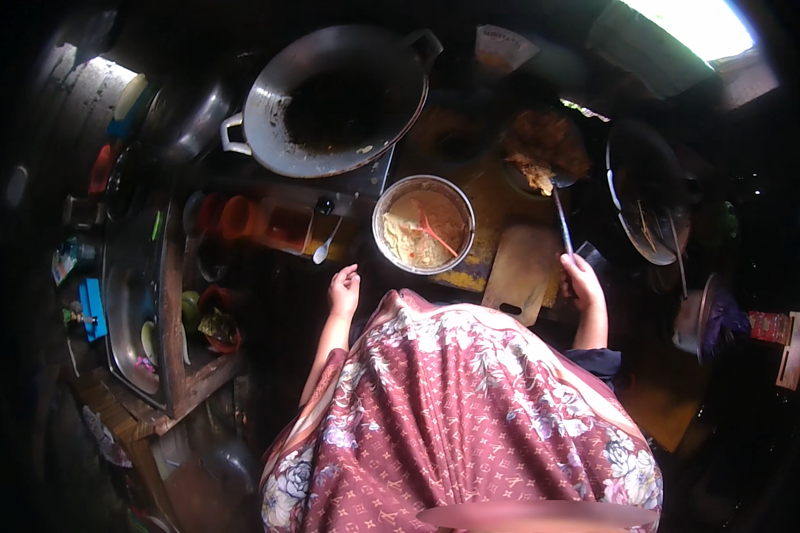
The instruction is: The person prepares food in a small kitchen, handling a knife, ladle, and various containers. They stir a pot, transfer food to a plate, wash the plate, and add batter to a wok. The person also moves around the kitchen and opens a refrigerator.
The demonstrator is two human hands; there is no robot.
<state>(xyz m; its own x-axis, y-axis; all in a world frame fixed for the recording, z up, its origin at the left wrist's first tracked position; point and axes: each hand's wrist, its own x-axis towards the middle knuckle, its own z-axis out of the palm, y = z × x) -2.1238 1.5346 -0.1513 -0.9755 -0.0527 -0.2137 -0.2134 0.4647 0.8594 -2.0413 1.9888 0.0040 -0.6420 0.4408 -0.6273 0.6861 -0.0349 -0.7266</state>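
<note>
My right hand (581, 280) is closed round the handle of a long, thin metal utensil (561, 218), whose kind I cannot make out. Its far tip meets a golden fried piece (536, 174) at the near edge of a dark container heaped with browned fried food (549, 142). My left hand (345, 291) hovers in front of my body, its fingers curled in and nothing visible in them. Between the hands and farther off stands a metal pot (380, 233) of pale batter (409, 238), with a red-orange utensil (434, 234) resting in it.
A large wok (267, 115) with dark contents sits at the far left. A cutting board (520, 271) lies left of my right hand. A white spoon (326, 244) lies near my left hand. A sink (133, 302) is at left, a wide pan (627, 222) at right.
</note>
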